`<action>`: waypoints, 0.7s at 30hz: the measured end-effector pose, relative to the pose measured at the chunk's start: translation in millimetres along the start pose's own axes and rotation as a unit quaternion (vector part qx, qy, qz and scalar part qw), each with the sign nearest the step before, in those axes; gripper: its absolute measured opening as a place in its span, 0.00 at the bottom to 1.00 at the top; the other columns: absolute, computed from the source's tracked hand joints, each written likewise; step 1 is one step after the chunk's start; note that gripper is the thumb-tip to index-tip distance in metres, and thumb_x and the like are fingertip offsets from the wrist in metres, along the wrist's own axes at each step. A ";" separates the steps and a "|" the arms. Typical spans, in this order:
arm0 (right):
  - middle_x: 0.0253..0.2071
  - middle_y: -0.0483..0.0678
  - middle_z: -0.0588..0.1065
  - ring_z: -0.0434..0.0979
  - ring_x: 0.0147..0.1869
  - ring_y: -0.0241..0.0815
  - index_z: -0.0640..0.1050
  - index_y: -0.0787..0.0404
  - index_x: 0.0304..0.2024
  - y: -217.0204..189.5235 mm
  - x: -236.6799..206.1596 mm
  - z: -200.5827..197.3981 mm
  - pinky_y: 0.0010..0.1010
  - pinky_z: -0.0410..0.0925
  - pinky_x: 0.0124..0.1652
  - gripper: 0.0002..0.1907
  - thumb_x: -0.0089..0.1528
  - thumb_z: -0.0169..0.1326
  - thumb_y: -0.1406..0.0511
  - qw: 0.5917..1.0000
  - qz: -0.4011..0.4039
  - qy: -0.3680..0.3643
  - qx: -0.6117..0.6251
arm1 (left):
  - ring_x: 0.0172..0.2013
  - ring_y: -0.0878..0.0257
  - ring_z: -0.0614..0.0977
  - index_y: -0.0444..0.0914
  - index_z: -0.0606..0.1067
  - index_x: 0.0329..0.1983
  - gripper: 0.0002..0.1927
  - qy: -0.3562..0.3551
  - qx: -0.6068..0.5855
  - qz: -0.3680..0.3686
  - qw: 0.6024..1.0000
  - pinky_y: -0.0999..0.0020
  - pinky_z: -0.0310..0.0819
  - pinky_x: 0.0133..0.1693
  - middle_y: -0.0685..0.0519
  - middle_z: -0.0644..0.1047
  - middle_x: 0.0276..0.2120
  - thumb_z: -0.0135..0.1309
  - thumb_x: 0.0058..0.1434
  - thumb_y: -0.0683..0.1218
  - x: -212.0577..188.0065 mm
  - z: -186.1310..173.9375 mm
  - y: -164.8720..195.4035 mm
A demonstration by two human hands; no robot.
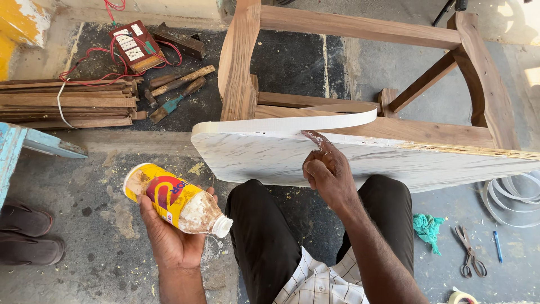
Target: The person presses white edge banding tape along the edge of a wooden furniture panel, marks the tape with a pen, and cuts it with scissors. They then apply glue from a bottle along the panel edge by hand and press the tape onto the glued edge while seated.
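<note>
The wooden chair frame [360,34] stands on the floor [101,186] at the far side, and leaning across its lower rail towards the person's knees is the white marbled laminate board [394,160], the largest piece in hand. It looks stiff and fairly heavy, a panel to be carried by its two long edges, not by a corner, and its raw top edge at the right appears chipped and rough enough to bite a palm. Along that top edge runs the white edge-banding strip [332,120], peeled up and curving free towards the right; it seems thin, springy and easily kinked, so it is best pinched flat near where it joins the board. More of the same strip lies coiled on the floor at the right edge [514,197]. The left hand [169,236] is wrapped firmly round a yellow plastic glue bottle [171,198], held on its side with its white cap pointing right; the bottle looks light, and its smeared, crusted surface is probably tacky rather than slippery. The right hand [326,171] is loosely curled and grips nothing, its glue-coated forefinger pressed on the board's top edge just under the lifted strip. On the floor near the right side lie a green rag [428,228], scissors [468,256] and a blue pen [498,246].
</note>
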State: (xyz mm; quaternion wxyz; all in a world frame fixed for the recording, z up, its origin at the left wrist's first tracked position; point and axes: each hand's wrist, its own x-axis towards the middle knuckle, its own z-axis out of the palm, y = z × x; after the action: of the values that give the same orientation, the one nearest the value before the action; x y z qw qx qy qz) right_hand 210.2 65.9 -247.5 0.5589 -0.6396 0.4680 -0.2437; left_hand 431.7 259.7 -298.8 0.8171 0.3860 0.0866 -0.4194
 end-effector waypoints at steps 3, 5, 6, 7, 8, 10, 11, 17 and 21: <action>0.23 0.46 0.69 0.64 0.22 0.32 0.70 0.59 0.68 3.9 1.1 -2.5 0.27 0.63 0.23 0.34 0.57 0.42 0.72 0.999 -0.005 -0.020 0.027 | 0.56 0.32 0.78 0.48 0.61 0.71 0.48 0.020 -0.005 -0.012 1.000 0.34 0.76 0.54 0.44 0.72 0.60 0.52 0.54 0.75 0.6 -1.9 0.3; 0.22 0.46 0.67 0.63 0.21 0.32 0.73 0.60 0.66 9.9 -0.3 -5.9 0.27 0.62 0.22 0.32 0.57 0.42 0.72 0.996 -0.024 -0.053 0.072 | 0.55 0.32 0.78 0.47 0.61 0.71 0.48 0.016 -0.003 -0.009 1.000 0.34 0.76 0.54 0.44 0.71 0.60 0.52 0.54 0.75 1.4 -3.1 0.3; 0.22 0.47 0.67 0.62 0.21 0.33 0.73 0.63 0.64 12.9 -1.1 -8.7 0.27 0.61 0.21 0.30 0.58 0.42 0.72 0.985 -0.037 -0.064 0.154 | 0.55 0.32 0.78 0.47 0.61 0.71 0.48 0.014 -0.003 -0.007 1.000 0.34 0.76 0.54 0.43 0.71 0.60 0.53 0.54 0.75 2.0 -3.6 0.3; 0.23 0.47 0.67 0.61 0.21 0.33 0.74 0.67 0.62 15.7 -2.0 -11.9 0.28 0.60 0.20 0.27 0.60 0.42 0.73 0.968 -0.049 -0.076 0.234 | 0.56 0.32 0.78 0.47 0.61 0.71 0.48 0.011 -0.005 -0.006 1.000 0.34 0.76 0.54 0.43 0.71 0.60 0.53 0.54 0.75 2.4 -4.1 0.3; 0.23 0.48 0.67 0.60 0.20 0.34 0.75 0.70 0.61 18.1 -2.4 -15.1 0.28 0.59 0.20 0.25 0.61 0.43 0.73 0.944 -0.061 -0.087 0.313 | 0.56 0.32 0.78 0.47 0.60 0.71 0.47 0.007 -0.007 -0.004 1.000 0.34 0.76 0.54 0.44 0.71 0.61 0.53 0.54 0.74 3.1 -4.3 0.4; 0.23 0.48 0.68 0.62 0.22 0.33 0.74 0.67 0.62 21.5 -2.4 -20.1 0.26 0.58 0.20 0.28 0.59 0.43 0.72 0.948 -0.028 -0.047 0.314 | 0.56 0.33 0.78 0.47 0.60 0.72 0.47 0.006 -0.011 -0.002 1.000 0.34 0.76 0.54 0.44 0.71 0.61 0.53 0.54 0.74 4.1 -4.6 0.3; 0.23 0.49 0.69 0.63 0.23 0.33 0.74 0.66 0.62 22.5 -1.6 -21.1 0.25 0.57 0.20 0.29 0.58 0.42 0.71 0.949 -0.013 -0.025 0.315 | 0.56 0.33 0.78 0.48 0.60 0.72 0.47 0.006 -0.012 -0.002 1.000 0.34 0.76 0.54 0.45 0.71 0.61 0.54 0.54 0.74 4.5 -4.6 0.1; 0.21 0.46 0.71 0.62 0.17 0.33 0.71 0.54 0.64 19.5 6.9 -7.4 0.25 0.58 0.20 0.33 0.54 0.42 0.67 0.993 0.004 -0.017 0.121 | 0.56 0.33 0.78 0.48 0.60 0.72 0.47 0.012 -0.008 -0.007 1.000 0.34 0.76 0.54 0.44 0.70 0.60 0.53 0.55 0.74 6.1 -4.5 -2.9; 0.20 0.48 0.67 0.60 0.20 0.36 0.77 0.73 0.49 17.2 0.8 -9.9 0.30 0.58 0.21 0.21 0.57 0.44 0.68 0.984 -0.034 -0.058 0.168 | 0.55 0.33 0.78 0.47 0.60 0.72 0.48 0.011 -0.015 -0.018 1.000 0.35 0.77 0.53 0.43 0.71 0.60 0.52 0.55 0.75 7.7 -7.6 -1.3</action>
State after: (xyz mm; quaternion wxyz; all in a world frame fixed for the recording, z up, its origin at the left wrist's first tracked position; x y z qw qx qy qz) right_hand 196.6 61.5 -261.4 0.6760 -0.5655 0.3650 -0.3000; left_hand 437.0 259.8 -308.4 0.8140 0.3767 0.1086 -0.4287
